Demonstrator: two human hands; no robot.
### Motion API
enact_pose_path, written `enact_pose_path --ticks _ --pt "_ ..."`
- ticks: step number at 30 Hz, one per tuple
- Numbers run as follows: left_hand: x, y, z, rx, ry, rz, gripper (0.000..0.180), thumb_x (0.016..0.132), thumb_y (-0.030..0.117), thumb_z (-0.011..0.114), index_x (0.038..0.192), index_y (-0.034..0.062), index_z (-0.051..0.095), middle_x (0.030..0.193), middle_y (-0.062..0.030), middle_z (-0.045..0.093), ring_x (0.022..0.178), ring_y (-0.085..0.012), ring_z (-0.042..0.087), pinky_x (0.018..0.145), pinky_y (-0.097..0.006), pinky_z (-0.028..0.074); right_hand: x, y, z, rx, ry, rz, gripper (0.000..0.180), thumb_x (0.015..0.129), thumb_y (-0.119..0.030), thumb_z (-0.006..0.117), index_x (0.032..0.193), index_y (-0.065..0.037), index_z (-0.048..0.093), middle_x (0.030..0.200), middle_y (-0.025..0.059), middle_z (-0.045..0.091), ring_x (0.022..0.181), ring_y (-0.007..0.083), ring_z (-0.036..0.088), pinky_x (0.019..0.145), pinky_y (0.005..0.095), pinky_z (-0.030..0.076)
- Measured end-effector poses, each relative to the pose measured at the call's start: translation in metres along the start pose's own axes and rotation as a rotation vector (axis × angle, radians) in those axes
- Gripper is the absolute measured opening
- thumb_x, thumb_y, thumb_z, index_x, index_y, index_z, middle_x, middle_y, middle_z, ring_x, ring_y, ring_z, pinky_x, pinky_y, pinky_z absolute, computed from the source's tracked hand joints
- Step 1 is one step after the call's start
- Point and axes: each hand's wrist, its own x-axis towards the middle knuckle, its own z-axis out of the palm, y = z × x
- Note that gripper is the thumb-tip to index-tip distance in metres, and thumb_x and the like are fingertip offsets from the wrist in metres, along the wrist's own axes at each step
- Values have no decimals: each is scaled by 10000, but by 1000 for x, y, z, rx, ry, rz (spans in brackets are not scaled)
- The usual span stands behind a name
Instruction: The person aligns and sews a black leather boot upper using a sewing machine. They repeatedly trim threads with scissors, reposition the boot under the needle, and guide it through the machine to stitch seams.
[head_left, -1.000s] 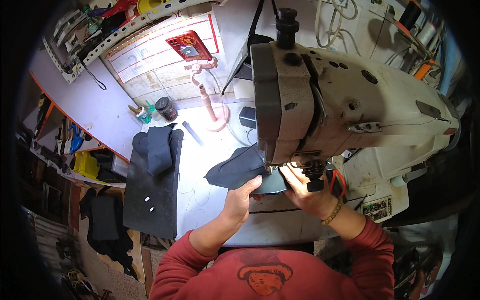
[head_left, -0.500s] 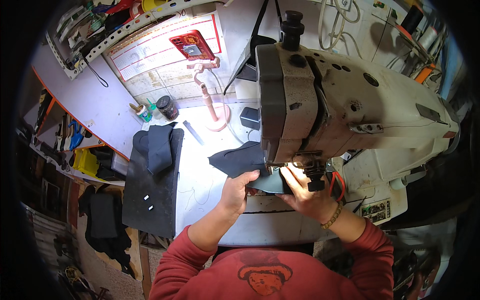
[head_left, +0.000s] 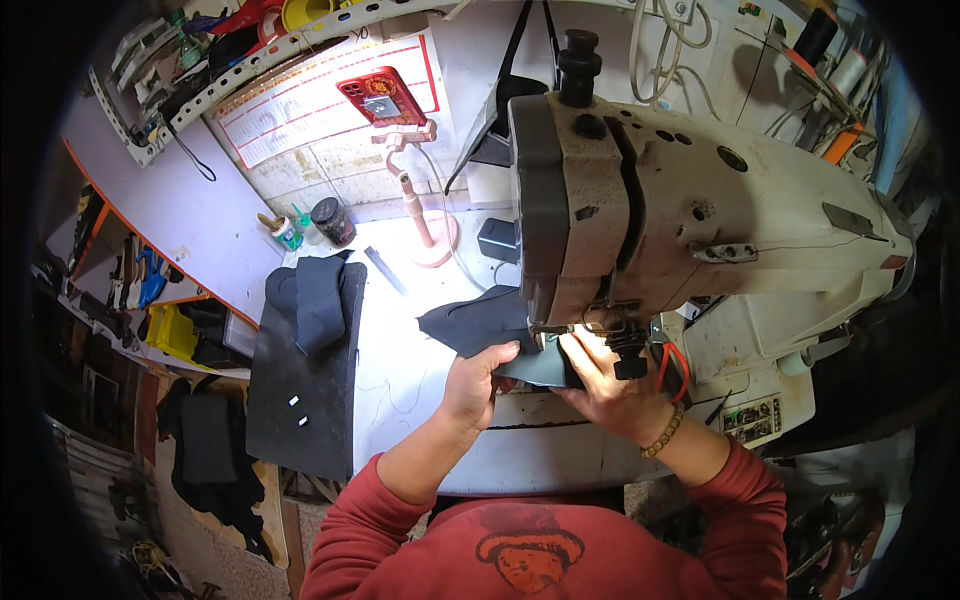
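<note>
A dark fabric piece [head_left: 478, 322] with a grey-green underside [head_left: 545, 368] lies under the head of a large sewing machine [head_left: 640, 200]. Its pointed end reaches out to the left. My left hand [head_left: 472, 385] grips the near left edge, thumb on top and the other fingers out of sight below. On the right side, my right hand [head_left: 608, 388] holds the piece close to the needle area, fingers stretched forward into the lamp light. The machine head covers some of those fingertips. A beaded bracelet [head_left: 663, 432] circles my right wrist.
Red-handled scissors [head_left: 680, 365] lie right of my right hand, near a small tray of metal parts [head_left: 752, 420]. Folded dark pieces [head_left: 318, 300] rest on a black board [head_left: 300, 410] at left. Behind stand a pink phone stand [head_left: 432, 238], a black jar [head_left: 332, 222] and a ruler [head_left: 385, 270].
The view has shifted very slightly. Both hands and the dark fabric piece keep nearly the same place and hold.
</note>
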Motion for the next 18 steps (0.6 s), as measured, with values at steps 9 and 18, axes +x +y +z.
enact_pose_path --ticks 9,18 --pt "1 2 3 -29 -12 -2 172 845 139 641 998 67 678 919 -16 687 768 -131 632 590 -269 460 3 0 -1 -21 9 -13 355 712 -281 793 958 -38 712 908 105 656 968 341 568 1027 502 403" --pt "-9 -17 12 19 -37 85 147 875 146 635 991 55 637 875 -19 653 688 -123 599 563 -247 461 0 2 0 -15 -13 -17 365 675 -290 816 901 -23 709 884 149 632 941 360 562 1007 481 411"
